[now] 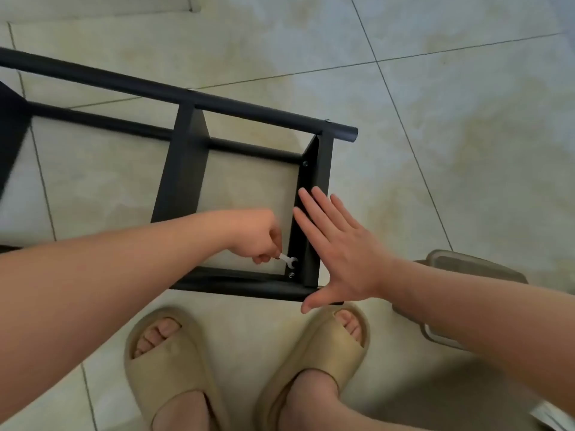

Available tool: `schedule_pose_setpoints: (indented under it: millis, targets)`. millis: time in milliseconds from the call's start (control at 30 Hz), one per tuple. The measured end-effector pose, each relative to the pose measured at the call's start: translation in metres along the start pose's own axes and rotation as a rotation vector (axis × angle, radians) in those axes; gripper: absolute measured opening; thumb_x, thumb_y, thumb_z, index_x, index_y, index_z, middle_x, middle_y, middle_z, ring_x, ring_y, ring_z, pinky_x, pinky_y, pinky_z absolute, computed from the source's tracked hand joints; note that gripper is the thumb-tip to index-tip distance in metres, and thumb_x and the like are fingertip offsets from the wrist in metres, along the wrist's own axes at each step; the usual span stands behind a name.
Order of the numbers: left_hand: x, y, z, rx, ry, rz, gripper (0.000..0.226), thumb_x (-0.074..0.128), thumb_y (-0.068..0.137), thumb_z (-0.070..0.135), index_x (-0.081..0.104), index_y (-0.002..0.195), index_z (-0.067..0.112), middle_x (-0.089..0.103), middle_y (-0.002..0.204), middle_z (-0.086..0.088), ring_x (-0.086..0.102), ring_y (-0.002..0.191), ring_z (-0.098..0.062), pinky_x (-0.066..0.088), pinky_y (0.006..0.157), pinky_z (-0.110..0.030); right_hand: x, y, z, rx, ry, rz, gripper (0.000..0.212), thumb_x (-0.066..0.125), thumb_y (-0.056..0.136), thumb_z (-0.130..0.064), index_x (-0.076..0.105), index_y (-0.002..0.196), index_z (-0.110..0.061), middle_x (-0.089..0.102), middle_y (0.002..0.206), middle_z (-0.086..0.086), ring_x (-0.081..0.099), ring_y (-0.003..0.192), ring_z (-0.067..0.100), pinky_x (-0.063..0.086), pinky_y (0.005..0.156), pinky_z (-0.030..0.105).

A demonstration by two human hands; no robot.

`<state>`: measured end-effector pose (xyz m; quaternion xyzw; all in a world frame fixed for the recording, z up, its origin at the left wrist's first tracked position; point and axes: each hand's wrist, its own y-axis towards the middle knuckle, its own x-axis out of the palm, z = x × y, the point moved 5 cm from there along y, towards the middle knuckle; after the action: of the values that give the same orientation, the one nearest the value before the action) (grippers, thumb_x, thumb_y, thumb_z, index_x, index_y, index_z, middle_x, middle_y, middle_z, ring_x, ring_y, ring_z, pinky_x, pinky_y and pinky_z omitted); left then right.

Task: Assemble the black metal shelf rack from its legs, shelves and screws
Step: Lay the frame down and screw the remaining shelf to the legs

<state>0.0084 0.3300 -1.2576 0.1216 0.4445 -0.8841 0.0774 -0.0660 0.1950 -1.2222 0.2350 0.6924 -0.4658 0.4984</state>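
One rack (pixel 183 169) on its side, legs (pixel 217 102) running leftward, left hand (pixel 258 234) gripping wrench (pixel 287 259), right hand (pixel 342 253) fingers (pixel 323 209) straight on shelf (pixel 320 163).

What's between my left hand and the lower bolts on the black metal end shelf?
In the head view, a small white wrench, gripped by the left hand, spans that gap, its open end above the lowest bolt.

Surroundings: tiled floor, footwear, container.
Glossy pale beige floor tiles (pixel 451 104) with thin dark grout lines carry two beige foam open-toe slide sandals, left (pixel 161 368) and right (pixel 329 346), side by side; a translucent grey plastic container (pixel 476 269), partly hidden, stands near the right sandal.
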Motion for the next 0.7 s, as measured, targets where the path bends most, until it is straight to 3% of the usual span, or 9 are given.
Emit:
schedule_pose_setpoints:
  millis: [133,300,433,567,700]
  targets:
    - [0.006,0.006,-0.013,0.096,-0.274,0.019,0.006,0.071,0.090,0.013,0.071,0.085,0.017,0.074,0.069,0.002,0.073,0.069,-0.011,0.059,0.071,-0.023,0.008,0.002,0.002,-0.032,0.020,0.090,0.141,0.038,0.066,-0.100,0.014,0.158,0.004,-0.002,0.166,0.026,-0.008,0.154,0.042,0.009,0.125,0.056]
    - [0.017,0.006,-0.031,0.107,-0.458,0.134,0.009,0.069,0.090,0.008,0.069,0.085,0.016,0.070,0.063,0.004,0.068,0.063,-0.007,0.059,0.065,-0.021,0.016,0.006,0.002,-0.063,0.070,0.164,0.141,0.048,0.065,-0.097,0.019,0.157,0.006,0.006,0.165,0.027,-0.004,0.154,0.045,0.010,0.124,0.059]
    - [0.022,0.000,-0.032,0.075,-0.416,0.115,0.009,0.067,0.090,0.013,0.068,0.087,0.021,0.068,0.071,0.004,0.066,0.068,-0.008,0.059,0.071,-0.027,0.015,0.005,0.002,-0.069,0.066,0.184,0.140,0.047,0.065,-0.097,0.020,0.156,0.006,0.008,0.165,0.027,-0.003,0.153,0.045,0.008,0.124,0.059]
    - [0.024,-0.003,-0.029,0.069,-0.463,0.124,0.008,0.069,0.089,0.014,0.068,0.085,0.020,0.070,0.071,0.010,0.067,0.067,0.001,0.055,0.064,-0.019,0.015,0.007,0.002,-0.070,0.066,0.195,0.139,0.044,0.066,-0.098,0.023,0.156,0.006,0.010,0.165,0.028,-0.002,0.153,0.045,0.009,0.124,0.059]
    - [0.028,-0.002,-0.017,0.073,-0.656,0.116,0.010,0.066,0.088,0.003,0.064,0.080,0.009,0.076,0.095,-0.012,0.074,0.082,-0.012,0.058,0.068,-0.022,0.017,0.008,0.002,-0.069,0.058,0.182,0.139,0.038,0.066,-0.100,0.023,0.155,0.007,0.009,0.165,0.027,-0.003,0.154,0.045,0.008,0.125,0.058]
